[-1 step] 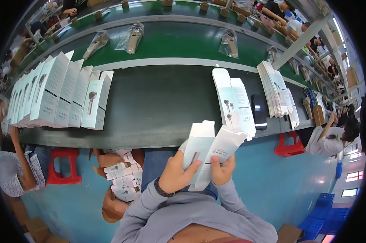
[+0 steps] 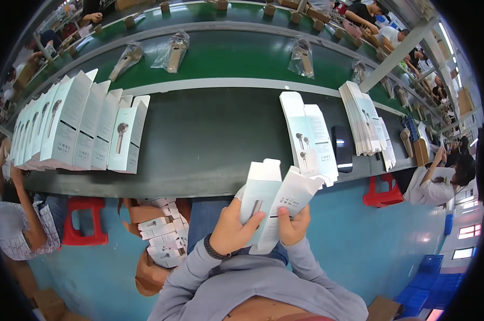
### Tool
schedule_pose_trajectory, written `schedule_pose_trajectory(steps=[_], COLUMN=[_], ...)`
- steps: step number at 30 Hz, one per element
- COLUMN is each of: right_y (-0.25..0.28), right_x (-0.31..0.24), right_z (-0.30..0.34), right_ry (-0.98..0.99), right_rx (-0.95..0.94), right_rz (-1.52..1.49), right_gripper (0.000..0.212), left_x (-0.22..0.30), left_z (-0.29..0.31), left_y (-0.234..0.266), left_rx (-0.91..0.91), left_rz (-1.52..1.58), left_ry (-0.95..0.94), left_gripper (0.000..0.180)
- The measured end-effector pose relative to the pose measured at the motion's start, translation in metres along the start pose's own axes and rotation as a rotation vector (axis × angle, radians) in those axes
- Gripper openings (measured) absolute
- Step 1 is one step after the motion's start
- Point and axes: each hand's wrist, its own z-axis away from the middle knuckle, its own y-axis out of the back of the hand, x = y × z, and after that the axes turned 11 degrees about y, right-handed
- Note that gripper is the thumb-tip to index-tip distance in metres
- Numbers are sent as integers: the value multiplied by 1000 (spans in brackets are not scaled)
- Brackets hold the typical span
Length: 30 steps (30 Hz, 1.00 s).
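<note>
Several slim, upright cartons [image 2: 84, 128] stand left on the dark table [image 2: 215, 144]; near centre, the left hand [image 2: 232, 227] grips one side of a pale, open-flapped carton [image 2: 273, 211], the right hand [image 2: 294, 224] its other panel, where light, even pressure should avoid creasing thin card; right, flat cartons [image 2: 311, 139] lie beside a rounded black phone [image 2: 342, 150].

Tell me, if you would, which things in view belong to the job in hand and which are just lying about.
Likely part of the job:
carton, held by left hand and right hand
flat cartons on the bench
standing cartons at left

Probably just lying about:
dark phone-like slab
blue crates
</note>
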Motion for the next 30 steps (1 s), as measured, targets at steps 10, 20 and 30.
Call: schedule_pose_trajectory(steps=[10,20,30], right_y=[5,-2,6], right_x=[21,-2,7], right_z=[-20,-16,-7], right_ry=[4,34,10], right_rx=[-346,-110,-365], right_rz=[-55,-191,-31], right_gripper=[65,87,89], left_x=[-53,-51,-19], left_z=[-18,-16,-19], left_y=[1,-11,13], left_rx=[-735,-221,-123], left_rz=[595,-142,-427], left_ry=[-38,-277,-642], left_gripper=[124,103,69])
